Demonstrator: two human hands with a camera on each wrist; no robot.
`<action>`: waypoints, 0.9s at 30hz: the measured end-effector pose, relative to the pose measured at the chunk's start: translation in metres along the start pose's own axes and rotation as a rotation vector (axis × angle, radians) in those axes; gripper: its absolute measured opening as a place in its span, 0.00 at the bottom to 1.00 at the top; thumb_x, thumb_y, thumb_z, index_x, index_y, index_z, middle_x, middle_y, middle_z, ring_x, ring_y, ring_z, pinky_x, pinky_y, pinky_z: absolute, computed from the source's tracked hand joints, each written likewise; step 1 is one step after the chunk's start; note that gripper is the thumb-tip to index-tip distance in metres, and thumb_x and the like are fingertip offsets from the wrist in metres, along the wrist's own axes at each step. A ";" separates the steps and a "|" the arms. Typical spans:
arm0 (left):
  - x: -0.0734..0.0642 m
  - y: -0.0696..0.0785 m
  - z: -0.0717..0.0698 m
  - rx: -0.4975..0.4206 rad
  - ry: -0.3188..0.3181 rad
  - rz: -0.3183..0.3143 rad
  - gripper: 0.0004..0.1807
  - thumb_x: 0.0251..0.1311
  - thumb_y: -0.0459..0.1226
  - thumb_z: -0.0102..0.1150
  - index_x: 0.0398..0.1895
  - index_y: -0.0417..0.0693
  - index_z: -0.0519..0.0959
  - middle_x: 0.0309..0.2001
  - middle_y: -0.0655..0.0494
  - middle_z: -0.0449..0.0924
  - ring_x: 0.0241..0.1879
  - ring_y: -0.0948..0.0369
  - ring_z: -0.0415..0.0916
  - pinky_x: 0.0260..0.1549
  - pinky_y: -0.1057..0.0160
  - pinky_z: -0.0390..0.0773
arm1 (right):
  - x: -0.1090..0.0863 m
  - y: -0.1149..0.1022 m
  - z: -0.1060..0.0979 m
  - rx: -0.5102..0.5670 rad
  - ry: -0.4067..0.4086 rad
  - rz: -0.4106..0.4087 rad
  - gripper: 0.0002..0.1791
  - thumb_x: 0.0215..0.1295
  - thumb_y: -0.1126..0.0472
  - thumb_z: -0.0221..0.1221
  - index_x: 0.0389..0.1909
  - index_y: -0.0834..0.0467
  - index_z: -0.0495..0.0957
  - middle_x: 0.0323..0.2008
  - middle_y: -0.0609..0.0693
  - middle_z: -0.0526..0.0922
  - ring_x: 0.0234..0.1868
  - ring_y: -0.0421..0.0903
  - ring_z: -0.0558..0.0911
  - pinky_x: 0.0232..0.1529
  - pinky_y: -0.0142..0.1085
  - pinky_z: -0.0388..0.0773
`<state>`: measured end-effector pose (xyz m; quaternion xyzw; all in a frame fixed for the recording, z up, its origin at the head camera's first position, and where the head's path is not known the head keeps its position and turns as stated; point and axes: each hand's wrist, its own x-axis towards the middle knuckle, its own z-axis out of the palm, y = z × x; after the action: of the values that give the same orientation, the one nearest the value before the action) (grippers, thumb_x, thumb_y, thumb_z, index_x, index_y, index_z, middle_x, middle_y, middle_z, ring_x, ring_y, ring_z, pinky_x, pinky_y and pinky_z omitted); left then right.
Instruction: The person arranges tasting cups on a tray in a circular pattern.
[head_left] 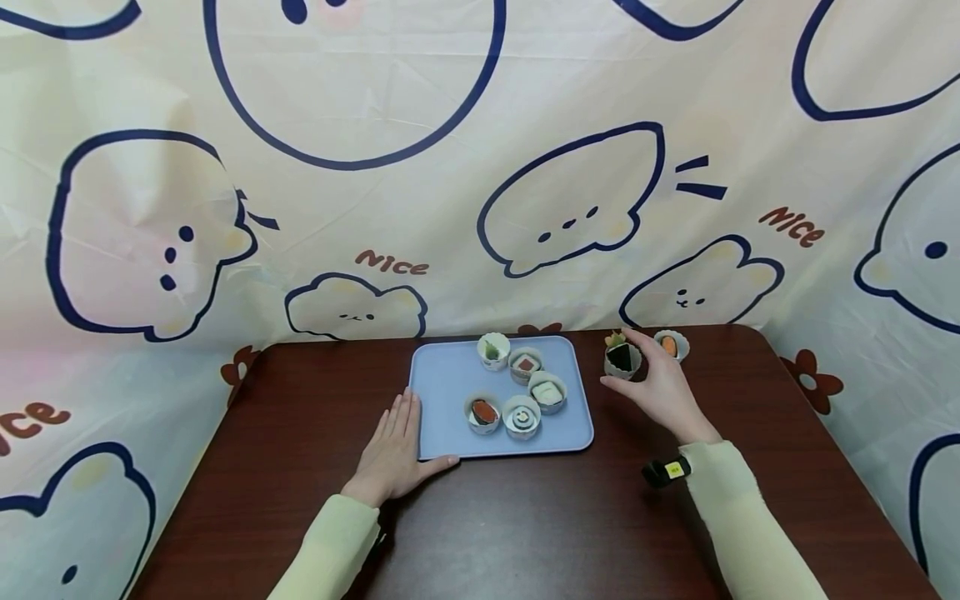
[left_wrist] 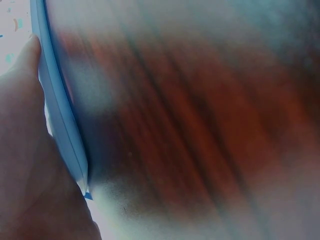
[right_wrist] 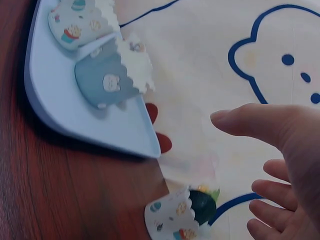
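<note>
A light blue tray point(head_left: 442, 375) lies on the table, bearing several small paper cups with food-like pieces. My left hand point(head_left: 392, 454) rests at its near-left corner, fingers straight along the left edge and thumb along the front edge. To the right of the tray stands a patterned paper cup point(right_wrist: 172, 217) holding a dark piece point(head_left: 620, 357) with yellow-green bits. Around this cup my right hand point(head_left: 663, 390) reaches with thumb and fingers spread. In the right wrist view the thumb point(right_wrist: 245, 120) appears apart from the cup. Just past the fingers is a cup with an orange piece point(head_left: 670, 345).
On the tray are a cup with a green piece point(head_left: 492, 351), one with a reddish-brown piece point(head_left: 483, 412) and a cup with a white swirl point(head_left: 522, 418). The dark wooden table point(head_left: 510, 525) meets a printed cloth point(head_left: 450, 208) at its back edge.
</note>
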<state>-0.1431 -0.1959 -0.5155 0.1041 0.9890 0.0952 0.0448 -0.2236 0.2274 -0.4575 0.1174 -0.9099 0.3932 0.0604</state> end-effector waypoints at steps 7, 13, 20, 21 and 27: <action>0.000 0.000 0.000 0.003 -0.004 0.000 0.68 0.56 0.76 0.51 0.80 0.32 0.45 0.80 0.38 0.39 0.79 0.44 0.38 0.74 0.46 0.46 | 0.001 0.014 -0.004 0.001 -0.011 0.067 0.50 0.61 0.50 0.73 0.78 0.61 0.58 0.73 0.67 0.63 0.70 0.67 0.64 0.64 0.66 0.63; 0.000 0.001 -0.002 0.003 -0.007 -0.001 0.68 0.55 0.76 0.51 0.80 0.32 0.45 0.80 0.37 0.39 0.79 0.44 0.39 0.74 0.46 0.46 | 0.000 0.021 -0.009 0.004 0.014 0.098 0.50 0.62 0.54 0.72 0.79 0.62 0.56 0.73 0.68 0.60 0.71 0.70 0.62 0.64 0.67 0.62; 0.000 0.001 -0.001 -0.003 -0.005 0.001 0.68 0.56 0.76 0.51 0.80 0.32 0.45 0.80 0.37 0.39 0.79 0.44 0.38 0.74 0.46 0.45 | 0.000 0.030 -0.021 -0.006 0.066 0.106 0.48 0.63 0.56 0.71 0.78 0.64 0.57 0.75 0.68 0.58 0.71 0.69 0.61 0.64 0.67 0.61; 0.001 0.001 -0.001 -0.003 -0.004 0.001 0.68 0.56 0.76 0.51 0.80 0.32 0.45 0.80 0.37 0.39 0.79 0.44 0.38 0.74 0.46 0.45 | 0.000 0.032 -0.023 -0.006 0.070 0.105 0.48 0.64 0.56 0.71 0.78 0.64 0.56 0.75 0.69 0.58 0.72 0.69 0.61 0.65 0.67 0.60; 0.000 0.000 0.000 -0.009 0.012 0.005 0.68 0.55 0.77 0.51 0.80 0.32 0.46 0.80 0.37 0.40 0.79 0.43 0.39 0.74 0.45 0.46 | 0.003 0.039 -0.029 0.001 0.091 0.099 0.46 0.65 0.55 0.70 0.77 0.66 0.57 0.73 0.69 0.61 0.71 0.69 0.62 0.64 0.67 0.62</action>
<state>-0.1428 -0.1959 -0.5150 0.1057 0.9886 0.1002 0.0391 -0.2365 0.2735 -0.4640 0.0544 -0.9108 0.4010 0.0820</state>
